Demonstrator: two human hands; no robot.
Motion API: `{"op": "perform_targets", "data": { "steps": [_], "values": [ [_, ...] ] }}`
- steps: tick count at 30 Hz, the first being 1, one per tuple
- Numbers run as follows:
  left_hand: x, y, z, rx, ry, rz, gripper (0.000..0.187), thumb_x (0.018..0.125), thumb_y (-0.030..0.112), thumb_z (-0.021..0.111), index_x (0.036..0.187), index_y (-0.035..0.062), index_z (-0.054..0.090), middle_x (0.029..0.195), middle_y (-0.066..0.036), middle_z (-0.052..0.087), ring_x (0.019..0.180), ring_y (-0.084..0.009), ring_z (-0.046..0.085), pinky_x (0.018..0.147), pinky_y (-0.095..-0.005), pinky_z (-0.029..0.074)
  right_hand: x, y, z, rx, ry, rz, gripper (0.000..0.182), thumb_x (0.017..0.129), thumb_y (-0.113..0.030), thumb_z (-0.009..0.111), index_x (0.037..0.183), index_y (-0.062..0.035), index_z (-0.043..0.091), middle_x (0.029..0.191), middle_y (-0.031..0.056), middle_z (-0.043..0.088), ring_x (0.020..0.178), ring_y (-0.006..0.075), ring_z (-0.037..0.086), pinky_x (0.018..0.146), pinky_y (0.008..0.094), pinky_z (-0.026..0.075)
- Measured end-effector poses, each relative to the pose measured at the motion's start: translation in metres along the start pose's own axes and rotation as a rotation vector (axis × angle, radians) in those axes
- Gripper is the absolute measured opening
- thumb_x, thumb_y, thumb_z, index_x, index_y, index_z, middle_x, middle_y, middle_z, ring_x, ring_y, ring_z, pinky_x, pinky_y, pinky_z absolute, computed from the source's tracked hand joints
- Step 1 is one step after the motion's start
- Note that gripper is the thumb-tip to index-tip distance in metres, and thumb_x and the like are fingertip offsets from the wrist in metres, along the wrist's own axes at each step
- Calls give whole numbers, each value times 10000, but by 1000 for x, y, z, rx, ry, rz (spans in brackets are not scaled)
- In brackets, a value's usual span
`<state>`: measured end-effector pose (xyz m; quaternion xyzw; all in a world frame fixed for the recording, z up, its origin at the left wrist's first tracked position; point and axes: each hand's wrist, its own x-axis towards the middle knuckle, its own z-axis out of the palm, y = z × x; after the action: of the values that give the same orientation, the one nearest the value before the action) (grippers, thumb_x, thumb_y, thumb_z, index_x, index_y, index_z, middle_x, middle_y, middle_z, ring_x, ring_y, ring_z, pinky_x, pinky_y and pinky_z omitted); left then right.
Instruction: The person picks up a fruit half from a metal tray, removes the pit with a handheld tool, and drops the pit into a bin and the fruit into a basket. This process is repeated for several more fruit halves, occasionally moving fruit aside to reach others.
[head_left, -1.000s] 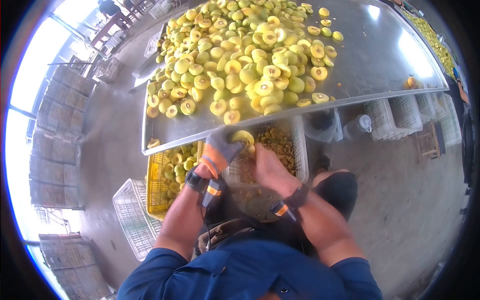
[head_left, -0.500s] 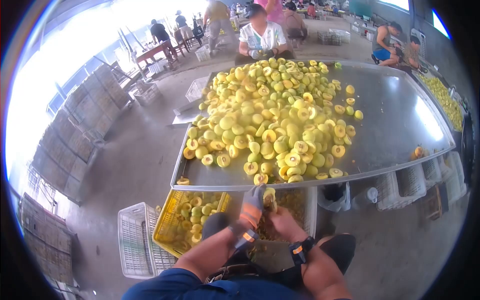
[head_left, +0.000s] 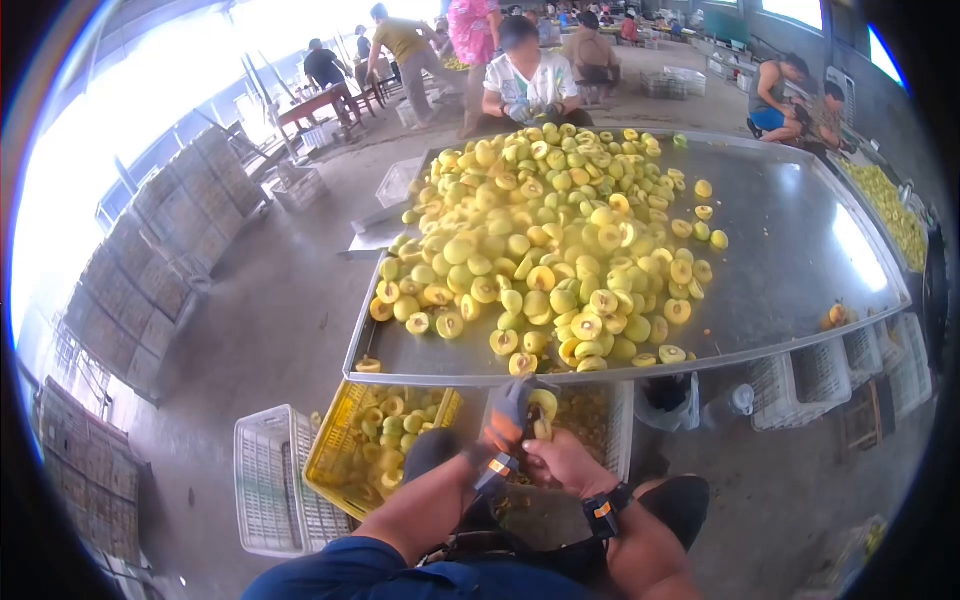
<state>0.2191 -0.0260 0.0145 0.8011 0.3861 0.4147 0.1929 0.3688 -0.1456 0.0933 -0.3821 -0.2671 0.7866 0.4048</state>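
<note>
My left hand, in a grey and orange glove, is closed around a yellow-green stone-fruit half just below the table's near edge. Close beneath that fruit, my bare right hand has its fingers curled together; whatever it grips is hidden. A big heap of halved stone fruit covers much of the metal table, many with brown pits or hollows showing. Under my hands stands a white crate with yellow-brown pieces in it.
On the left, a yellow crate of fruit halves stands beside a white crate. More white crates line the table's right side. Across the table sits a person in a white shirt. Stacked crates stand farther left.
My right hand has dropped slightly away from the fruit, and more of the fruit half shows in my left hand. The view has shifted a little; people at the back have moved.
</note>
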Motion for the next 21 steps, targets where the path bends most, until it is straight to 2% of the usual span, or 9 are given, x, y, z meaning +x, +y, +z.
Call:
{"op": "perform_targets", "data": {
  "steps": [1, 3, 5, 8, 9, 12, 16, 17, 21],
  "values": [
    [-1, 4, -4, 6, 44, 109, 492, 796, 60, 749, 1274, -2, 654, 1092, -217, 735, 984, -407, 712, 876, -436, 578, -1, 1, 1, 2, -35, 9, 130, 1030, -157, 579, 921, -87, 570, 729, -9, 518, 538, 104, 466, 483, 308, 367],
    [5, 16, -20, -265, -92, -69, 385, 861, 89, 710, 1235, 0, 688, 1042, -190, 746, 927, -347, 727, 858, -400, 578, -2, 2, 5, -56, -65, 30, 130, 1035, -156, 579, 919, -104, 551, 724, -15, 501, 530, 105, 455, 478, 304, 360],
    [18, 59, -39, -620, -157, -440, 270, 1067, 146, 539, 1081, -9, 759, 951, -146, 762, 854, -186, 703, 761, -330, 570, 0, 0, 13, -174, -55, 49, 144, 1040, -156, 578, 909, -119, 530, 720, -18, 491, 520, 109, 450, 475, 298, 355],
    [18, 64, -48, -546, -207, -316, 277, 1074, 156, 536, 1086, -8, 759, 947, -138, 770, 827, -154, 694, 746, -320, 564, -4, 7, 13, -49, -84, 96, 141, 1044, -165, 582, 920, -118, 536, 710, -29, 470, 511, 105, 446, 473, 291, 361],
    [19, 65, -51, -518, -192, -310, 210, 1021, 124, 602, 1115, -2, 740, 981, -130, 761, 860, -213, 713, 771, -349, 572, -4, 8, 13, -34, -100, 106, 131, 1046, -165, 585, 936, -111, 539, 715, -33, 471, 516, 100, 448, 472, 285, 362],
    [6, 13, -40, 122, 124, 87, 241, 926, 84, 673, 1154, 17, 714, 1025, -133, 740, 922, -299, 722, 815, -395, 577, -7, 8, 7, -7, -121, 128, 133, 1048, -170, 593, 950, -95, 543, 719, -37, 476, 523, 94, 454, 469, 279, 369],
    [1, -29, -78, -265, 325, -450, 206, 1010, 122, 612, 1096, -14, 742, 1022, -109, 763, 907, -210, 689, 829, -338, 557, 9, 35, -8, -204, 88, 114, 204, 1040, -182, 608, 872, -95, 532, 674, -14, 492, 500, 113, 477, 456, 307, 392],
    [-2, -40, -93, -348, 367, -531, 221, 1031, 131, 597, 1081, -21, 749, 1021, -103, 768, 903, -187, 680, 833, -323, 552, 14, 42, -12, -315, 181, 105, 223, 1037, -185, 613, 850, -97, 528, 659, -6, 499, 491, 118, 485, 451, 314, 399],
    [-29, -58, -159, -412, 473, -652, 261, 1060, 164, 602, 1062, -26, 781, 939, -48, 769, 844, -134, 660, 804, -295, 544, 15, 42, -12, -93, 124, 130, 273, 1030, -185, 598, 783, -95, 521, 616, 25, 505, 462, 157, 495, 455, 328, 404]
  ]
}}
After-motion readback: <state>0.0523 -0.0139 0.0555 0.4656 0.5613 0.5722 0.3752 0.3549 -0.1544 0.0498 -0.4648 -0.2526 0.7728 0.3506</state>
